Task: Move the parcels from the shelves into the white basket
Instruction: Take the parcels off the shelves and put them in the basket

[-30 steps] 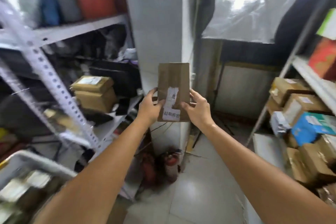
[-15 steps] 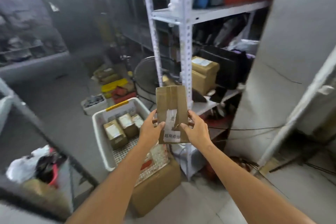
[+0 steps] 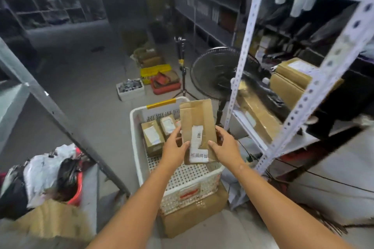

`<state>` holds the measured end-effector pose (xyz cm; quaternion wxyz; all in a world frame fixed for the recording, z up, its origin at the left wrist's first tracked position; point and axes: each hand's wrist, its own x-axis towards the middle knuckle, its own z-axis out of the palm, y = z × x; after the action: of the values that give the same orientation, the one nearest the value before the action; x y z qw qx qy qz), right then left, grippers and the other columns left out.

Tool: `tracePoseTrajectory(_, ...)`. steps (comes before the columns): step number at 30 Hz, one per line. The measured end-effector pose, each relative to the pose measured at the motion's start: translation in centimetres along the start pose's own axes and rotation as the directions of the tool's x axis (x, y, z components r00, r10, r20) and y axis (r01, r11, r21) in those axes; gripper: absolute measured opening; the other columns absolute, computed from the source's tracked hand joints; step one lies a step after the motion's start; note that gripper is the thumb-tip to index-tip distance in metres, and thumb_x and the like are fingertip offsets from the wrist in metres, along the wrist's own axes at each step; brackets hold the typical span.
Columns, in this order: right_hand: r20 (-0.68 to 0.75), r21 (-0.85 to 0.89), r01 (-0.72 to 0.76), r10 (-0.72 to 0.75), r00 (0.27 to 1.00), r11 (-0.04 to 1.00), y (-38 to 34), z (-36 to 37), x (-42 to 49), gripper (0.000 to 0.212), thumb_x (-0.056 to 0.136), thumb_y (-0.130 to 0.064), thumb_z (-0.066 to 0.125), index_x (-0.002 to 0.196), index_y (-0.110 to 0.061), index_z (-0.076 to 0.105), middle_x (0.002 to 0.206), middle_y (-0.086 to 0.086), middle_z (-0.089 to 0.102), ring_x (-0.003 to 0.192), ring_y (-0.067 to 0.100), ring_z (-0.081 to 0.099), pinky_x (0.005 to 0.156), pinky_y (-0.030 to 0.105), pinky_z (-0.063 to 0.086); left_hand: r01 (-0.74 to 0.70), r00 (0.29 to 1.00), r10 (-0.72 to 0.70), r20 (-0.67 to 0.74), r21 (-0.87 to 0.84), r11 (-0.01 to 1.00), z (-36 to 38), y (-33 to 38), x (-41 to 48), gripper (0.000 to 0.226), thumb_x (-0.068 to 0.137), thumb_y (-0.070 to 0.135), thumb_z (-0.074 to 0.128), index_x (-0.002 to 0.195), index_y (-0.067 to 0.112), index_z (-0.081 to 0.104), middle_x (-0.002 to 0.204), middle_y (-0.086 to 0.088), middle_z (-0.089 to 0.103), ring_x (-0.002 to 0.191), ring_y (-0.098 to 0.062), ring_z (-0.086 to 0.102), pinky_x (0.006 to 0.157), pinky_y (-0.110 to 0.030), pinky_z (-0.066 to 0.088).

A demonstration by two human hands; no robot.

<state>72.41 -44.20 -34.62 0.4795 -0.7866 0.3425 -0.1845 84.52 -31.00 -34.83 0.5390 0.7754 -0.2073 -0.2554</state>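
Note:
I hold a flat brown cardboard parcel (image 3: pixel 197 125) with white labels upright over the white basket (image 3: pixel 135 147). My left hand (image 3: pixel 174 150) grips its left edge and my right hand (image 3: pixel 224 147) grips its right edge, thumbs on the front. The basket has a perforated floor and a strip of yellow tape on its far rim. It sits on a brown carton (image 3: pixel 194 216) on the floor. Labelled brown parcels (image 3: pixel 152 137) lie at the basket's far end, partly hidden behind the held parcel.
A white slotted-steel shelf (image 3: pixel 240 62) stands to the right with brown boxes (image 3: pixel 291 79) on it. A black floor fan (image 3: pixel 214 73) is behind the basket. A grey slanted post (image 3: pixel 60 119) and a heap of bags (image 3: pixel 44 174) are at left. Small bins (image 3: pixel 130 91) sit on the grey floor further back.
My view has swung left from the wall corner to the basket. Both hands have carried the parcel along and now hold it directly above the basket.

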Motion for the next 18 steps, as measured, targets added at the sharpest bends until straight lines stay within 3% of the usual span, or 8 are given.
tracePoseTrajectory(2, 0.033, 0.014, -0.033, 0.033, 0.999, 0.999, 0.8, 1.7, 2.8, 0.053, 0.087, -0.012, 0.067, 0.135, -0.029, 0.052, 0.111, -0.021, 0.061, 0.096, -0.006, 0.06, 0.087, 0.022, 0.053, 0.05, 0.999, -0.05, -0.005, -0.025, 0.998, -0.2, -1.5, 2.7, 0.06, 0.092, 0.011, 0.06, 0.143, 0.033, 0.038, 0.133, 0.01, 0.053, 0.095, 0.01, 0.05, 0.067, -0.005, 0.044)
tracePoseTrajectory(3, 0.052, 0.019, -0.047, 0.046, 0.998, 0.999, 1.3, 2.6, 4.4, 0.054, 0.086, -0.012, 0.067, 0.135, -0.03, 0.052, 0.107, -0.025, 0.06, 0.097, -0.004, 0.061, 0.088, 0.025, 0.054, 0.078, 0.997, -0.078, -0.017, -0.034, 0.996, -0.3, -2.3, 4.2, 0.06, 0.092, 0.011, 0.06, 0.142, 0.033, 0.037, 0.131, 0.009, 0.055, 0.096, 0.005, 0.053, 0.065, -0.008, 0.045)
tracePoseTrajectory(6, 0.122, 0.02, -0.066, 0.063, 0.991, 0.998, 2.4, 5.8, 9.5, 0.053, 0.086, -0.012, 0.068, 0.134, -0.029, 0.053, 0.108, -0.021, 0.06, 0.096, -0.002, 0.061, 0.088, 0.021, 0.053, 0.152, 0.985, -0.157, -0.072, -0.062, 0.986, -0.9, -4.6, 8.6, 0.059, 0.092, 0.01, 0.06, 0.141, 0.034, 0.037, 0.127, 0.005, 0.057, 0.103, -0.008, 0.056, 0.073, -0.018, 0.049)
tracePoseTrajectory(8, 0.186, 0.04, -0.052, 0.044, 0.982, 0.998, 3.2, 8.4, 13.0, 0.052, 0.086, -0.008, 0.068, 0.131, -0.029, 0.053, 0.108, -0.019, 0.061, 0.088, -0.011, 0.06, 0.083, 0.01, 0.05, 0.188, 0.973, -0.196, -0.123, -0.074, 0.979, -1.5, -6.3, 11.4, 0.059, 0.091, 0.008, 0.06, 0.14, 0.033, 0.038, 0.12, 0.006, 0.06, 0.097, -0.002, 0.059, 0.069, -0.014, 0.049)
tracePoseTrajectory(11, 0.296, 0.076, -0.06, 0.035, 0.955, 0.995, 4.3, 12.9, 18.2, 0.051, 0.086, -0.002, 0.067, 0.131, -0.024, 0.055, 0.106, -0.019, 0.062, 0.092, -0.006, 0.063, 0.087, 0.022, 0.054, 0.237, 0.942, -0.256, -0.219, -0.111, 0.965, -2.9, -9.1, 15.6, 0.059, 0.091, 0.004, 0.059, 0.139, 0.032, 0.039, 0.099, 0.016, 0.06, 0.078, 0.01, 0.059, 0.052, -0.006, 0.045)
tracePoseTrajectory(15, 0.378, 0.048, -0.045, 0.023, 0.925, 0.998, 6.4, 19.8, 24.4, 0.053, 0.086, -0.006, 0.067, 0.134, -0.024, 0.054, 0.118, -0.008, 0.066, 0.102, 0.006, 0.063, 0.094, 0.03, 0.052, 0.276, 0.904, -0.315, -0.289, -0.167, 0.946, -5.2, -13.8, 21.3, 0.061, 0.091, 0.001, 0.057, 0.142, 0.028, 0.038, 0.118, 0.001, 0.062, 0.098, -0.008, 0.06, 0.055, -0.005, 0.046)
tracePoseTrajectory(18, 0.459, 0.041, -0.092, 0.063, 0.886, 0.995, 8.4, 25.1, 28.1, 0.059, 0.086, -0.011, 0.067, 0.14, -0.024, 0.049, 0.126, -0.003, 0.064, 0.107, 0.013, 0.064, 0.094, 0.037, 0.053, 0.301, 0.883, -0.351, -0.312, -0.197, 0.933, -6.8, -18.0, 25.2, 0.063, 0.092, 0.0, 0.057, 0.145, 0.025, 0.034, 0.129, -0.001, 0.059, 0.106, -0.012, 0.06, 0.062, -0.006, 0.05)
